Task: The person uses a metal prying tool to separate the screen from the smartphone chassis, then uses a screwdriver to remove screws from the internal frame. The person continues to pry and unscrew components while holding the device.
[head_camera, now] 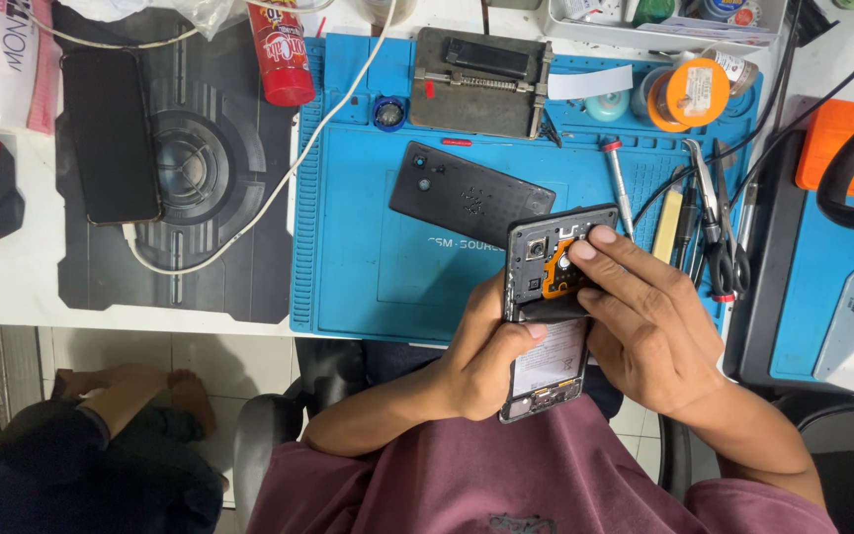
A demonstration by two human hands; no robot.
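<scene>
Opened smartphone (551, 307) held above the lap, just off the near edge of the blue silicone work mat (368, 257); long axis running near-to-far, slightly tilted, camera end pointing toward the mat. Back removed, insides exposed: dark frame, pale glossy battery label in the lower half, orange flex or shield patch near the top, small round camera lens at the upper left corner.

Left hand (486, 361) wrapped around the phone's left edge at mid-length, thumb laid across the battery area, closed in a holding grip. Right hand (649, 326) coming in from the right side, fingers (595, 247) curled narrow and pressing on the upper board area just beside the orange part (whether something small is pinched there, cannot tell). Right hand nearer the work spot; left only steadying.

Detached black back cover (471, 193) lying flat on the mat, just beyond the phone, matte plastic, angled diagonally. Silver-tipped screwdriver (618, 183) beside it, metal tweezers and scissors (719, 222) to the right, well within reach of the right hand. Grey metal clamping jig (481, 84) at the far edge of the mat, orange tape roll (692, 94) near it. Second phone (111, 133), glossy black, resting on a dark pad at far left, white cable (279, 188) trailing across.
</scene>
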